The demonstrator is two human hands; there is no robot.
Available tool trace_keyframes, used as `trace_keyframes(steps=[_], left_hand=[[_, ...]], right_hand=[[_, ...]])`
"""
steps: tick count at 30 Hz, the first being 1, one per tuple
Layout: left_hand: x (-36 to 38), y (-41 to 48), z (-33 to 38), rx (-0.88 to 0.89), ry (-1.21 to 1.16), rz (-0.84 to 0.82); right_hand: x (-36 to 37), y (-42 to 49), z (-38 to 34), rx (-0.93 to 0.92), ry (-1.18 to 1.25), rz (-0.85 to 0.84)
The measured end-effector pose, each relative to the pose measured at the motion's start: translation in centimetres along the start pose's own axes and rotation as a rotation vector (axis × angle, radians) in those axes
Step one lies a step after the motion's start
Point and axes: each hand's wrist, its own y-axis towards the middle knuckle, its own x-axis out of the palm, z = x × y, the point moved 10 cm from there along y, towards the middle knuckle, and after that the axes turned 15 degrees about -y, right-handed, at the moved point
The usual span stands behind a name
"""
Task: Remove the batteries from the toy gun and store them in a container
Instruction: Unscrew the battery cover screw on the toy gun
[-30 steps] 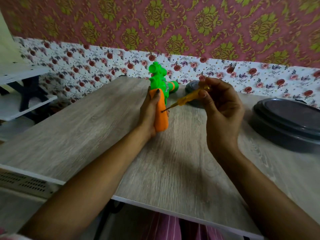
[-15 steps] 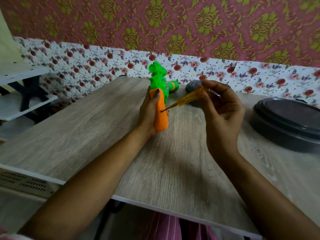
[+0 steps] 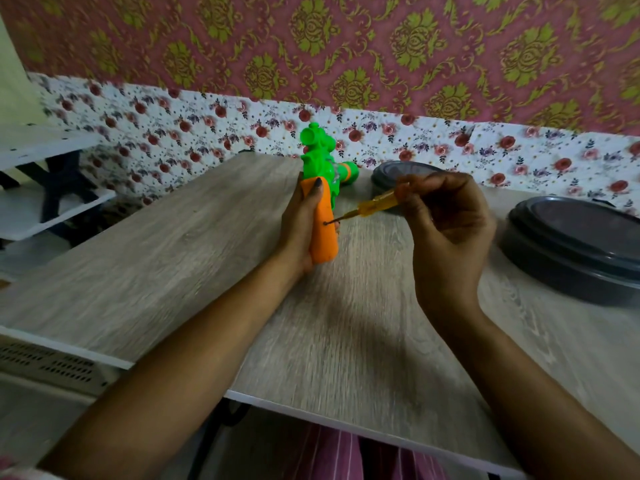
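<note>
Head view shows the left hand [image 3: 300,226] gripping the toy gun [image 3: 320,188] mid-frame while the right hand [image 3: 446,223] pinches a screwdriver [image 3: 375,205] in the handle screw; best keep it pressed straight.

The desk [image 3: 166,271] has a pale grey wood-grain top with a thin white front edge, and its far side runs along a wall papered in small red flowers. Near the right edge a large dark round container [image 3: 575,251] sits on the top with its lid on. Further back, close to the wall, a smaller dark round container [image 3: 394,173] rests on the surface, partly hidden. The two stand well apart. Shadows of the person's arms fall across the middle of the wood.
</note>
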Motion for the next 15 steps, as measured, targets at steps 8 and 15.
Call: trace_keyframes(steps=[8,15], left_hand=[[0.1,0.0,0.0,-0.010,-0.003,-0.006],[0.0,-0.1,-0.1,-0.002,0.052,0.021]], right_hand=[[-0.4,0.2,-0.5,-0.040,-0.154,-0.016],[-4.6,2.0,-1.6,-0.175,-0.685,0.135]])
